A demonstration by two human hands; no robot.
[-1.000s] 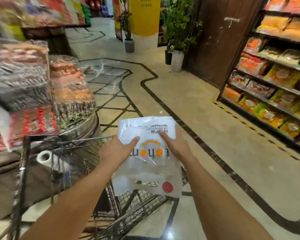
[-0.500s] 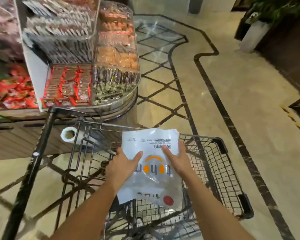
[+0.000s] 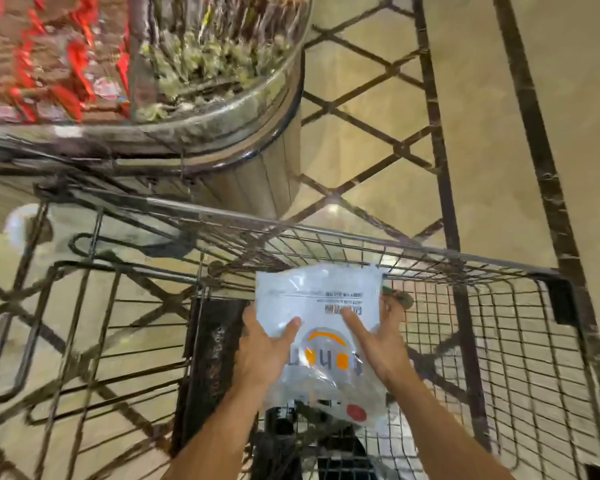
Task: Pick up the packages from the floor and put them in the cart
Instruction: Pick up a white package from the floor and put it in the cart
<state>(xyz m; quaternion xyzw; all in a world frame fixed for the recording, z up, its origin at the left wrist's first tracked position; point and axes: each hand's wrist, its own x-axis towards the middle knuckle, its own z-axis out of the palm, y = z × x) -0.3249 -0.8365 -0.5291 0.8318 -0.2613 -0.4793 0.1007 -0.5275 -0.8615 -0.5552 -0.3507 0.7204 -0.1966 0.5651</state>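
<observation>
Both forearms reaching forward over the cart's (image 3: 430,251) near end, one to each side of a single white package (image 3: 321,306). Left hand (image 3: 260,344) clamped on the package's left edge, thumb laid across the printed face, remaining fingers hidden behind the plastic. Right hand (image 3: 383,341) mirroring it on the right edge, thumb on top, fingertips curling round the back near the top right corner. Package held flat-on to the camera, above the wire basket and inside its rim, not yet resting on the mesh floor (contents soft and slack by the look of the wrinkled film).

Best done by lowering until the bottom edge meets the mesh, then letting go with both hands together, so as not to tip it sideways. Worth aiming toward the basket's middle, well clear of the far rim and the far right corner. No hard squeeze needed; thin film likely to crease or tear under pinching.

Beyond the far rim, a round display counter (image 3: 222,133) with blurred red and green wrapped goods, and patterned floor (image 3: 482,98) further off.
</observation>
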